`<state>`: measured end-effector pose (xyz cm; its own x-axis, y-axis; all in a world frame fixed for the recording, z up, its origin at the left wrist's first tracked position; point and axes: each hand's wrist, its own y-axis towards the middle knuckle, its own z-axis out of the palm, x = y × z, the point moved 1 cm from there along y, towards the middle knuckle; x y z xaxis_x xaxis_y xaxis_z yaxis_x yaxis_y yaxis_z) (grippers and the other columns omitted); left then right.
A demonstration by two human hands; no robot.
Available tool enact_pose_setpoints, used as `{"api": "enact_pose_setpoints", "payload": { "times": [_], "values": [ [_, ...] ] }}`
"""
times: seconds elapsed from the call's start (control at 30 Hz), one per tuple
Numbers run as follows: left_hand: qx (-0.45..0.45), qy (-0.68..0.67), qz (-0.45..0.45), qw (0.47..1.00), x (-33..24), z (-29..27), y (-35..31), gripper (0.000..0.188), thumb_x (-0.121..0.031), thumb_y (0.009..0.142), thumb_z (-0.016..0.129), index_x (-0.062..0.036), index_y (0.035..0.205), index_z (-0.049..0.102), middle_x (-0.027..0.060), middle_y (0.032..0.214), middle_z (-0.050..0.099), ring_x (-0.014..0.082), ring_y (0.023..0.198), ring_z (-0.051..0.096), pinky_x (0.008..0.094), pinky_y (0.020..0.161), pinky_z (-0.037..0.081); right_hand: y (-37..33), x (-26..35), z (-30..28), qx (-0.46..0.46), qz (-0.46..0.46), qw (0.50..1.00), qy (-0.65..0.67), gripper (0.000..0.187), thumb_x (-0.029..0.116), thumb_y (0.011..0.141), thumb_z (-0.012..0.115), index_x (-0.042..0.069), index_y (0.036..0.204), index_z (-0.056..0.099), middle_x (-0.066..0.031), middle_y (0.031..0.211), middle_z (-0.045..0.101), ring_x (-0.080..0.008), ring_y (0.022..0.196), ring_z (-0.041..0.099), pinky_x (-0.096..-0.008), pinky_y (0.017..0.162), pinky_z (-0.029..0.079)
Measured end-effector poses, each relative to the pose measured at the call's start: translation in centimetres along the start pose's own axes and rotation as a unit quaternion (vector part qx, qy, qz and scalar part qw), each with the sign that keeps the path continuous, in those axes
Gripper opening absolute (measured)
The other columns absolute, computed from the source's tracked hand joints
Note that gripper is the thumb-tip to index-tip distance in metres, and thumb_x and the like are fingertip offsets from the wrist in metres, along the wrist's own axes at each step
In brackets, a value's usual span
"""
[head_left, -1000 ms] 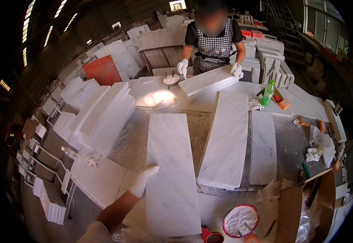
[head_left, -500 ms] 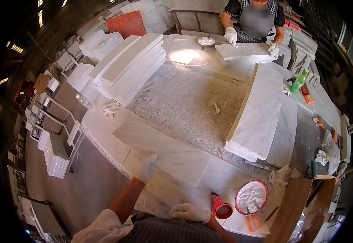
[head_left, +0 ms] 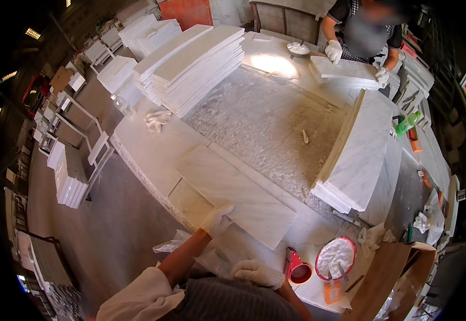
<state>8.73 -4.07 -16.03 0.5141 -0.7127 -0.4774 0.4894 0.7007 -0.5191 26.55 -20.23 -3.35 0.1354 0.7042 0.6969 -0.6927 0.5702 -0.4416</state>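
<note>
A long white-grey marble slab (head_left: 238, 195) lies on the table in front of me, overlapping paler pieces beneath it. My left hand (head_left: 218, 221), in a white glove, is closed at its near edge; the fingertips are partly hidden. Close to my waist, my gloved right hand (head_left: 258, 272) has its fingers bent and together, and I cannot make out anything in them. Crumpled clear plastic film (head_left: 211, 260) lies between the two hands, near my apron. A red cup-shaped container (head_left: 299, 272) stands beside my right hand, with a red-rimmed bucket of white paste (head_left: 335, 258) farther right.
Stacked marble slabs (head_left: 198, 59) stand at the far left, another stack (head_left: 358, 155) at the right. Across the table a co-worker's gloved hands (head_left: 333, 51) rest on a slab. A cardboard box (head_left: 385, 278), a green bottle (head_left: 407, 124) and a loose glove (head_left: 157, 120) are also around.
The marble slab has shifted slightly toward me, with my left hand now at its near edge. The plastic film has slid left and bunched up. The whole view has shifted.
</note>
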Motion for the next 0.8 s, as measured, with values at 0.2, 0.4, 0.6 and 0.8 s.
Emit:
{"api": "enact_pose_setpoints", "payload": {
  "times": [0.2,0.4,0.6,0.8],
  "values": [
    [-0.090,0.117,-0.059,0.987,-0.3,1.7,-1.0,0.028,-0.022,0.100,0.053,-0.0017,0.119,0.057,0.0103,0.120,0.063,0.0217,0.108,0.061,0.0373,0.093,0.052,0.5,-1.5,0.2,-0.067,-0.058,0.995,-0.036,0.021,0.025,0.097,0.058,0.006,0.103,0.067,0.0035,0.077,0.056,-0.0055,0.062,0.046,-0.0212,0.054,0.036],
    [0.152,0.635,-0.051,0.756,-8.0,4.0,-6.1,0.052,-0.043,0.097,0.055,-0.0042,0.133,0.055,0.0124,0.129,0.060,0.0225,0.120,0.054,0.0367,0.101,0.043,-0.5,-1.0,-0.2,-0.130,-0.062,0.987,0.072,0.023,0.027,0.093,0.062,0.006,0.101,0.067,0.0043,0.069,0.054,-0.0051,0.054,0.043,-0.0212,0.048,0.032],
    [0.273,0.660,0.002,0.700,-10.4,2.4,-9.0,0.049,-0.035,0.092,0.063,-0.0009,0.127,0.059,0.0129,0.128,0.061,0.0221,0.121,0.054,0.0345,0.099,0.043,0.7,-3.5,-4.0,-0.244,-0.304,0.867,0.311,0.023,0.033,0.091,0.068,0.014,0.100,0.062,0.0049,0.061,0.044,-0.0057,0.049,0.040,-0.0212,0.043,0.032],
    [0.236,0.719,-0.061,0.650,-15.1,11.1,-6.9,0.024,-0.018,0.089,0.065,-0.0037,0.109,0.066,0.0081,0.104,0.066,0.0181,0.098,0.061,0.0320,0.088,0.048,1.8,-1.1,-6.7,-0.302,-0.337,0.783,0.427,0.019,0.033,0.095,0.063,0.017,0.104,0.059,0.0071,0.059,0.042,-0.0051,0.043,0.035,-0.0204,0.037,0.029]
  ]
}}
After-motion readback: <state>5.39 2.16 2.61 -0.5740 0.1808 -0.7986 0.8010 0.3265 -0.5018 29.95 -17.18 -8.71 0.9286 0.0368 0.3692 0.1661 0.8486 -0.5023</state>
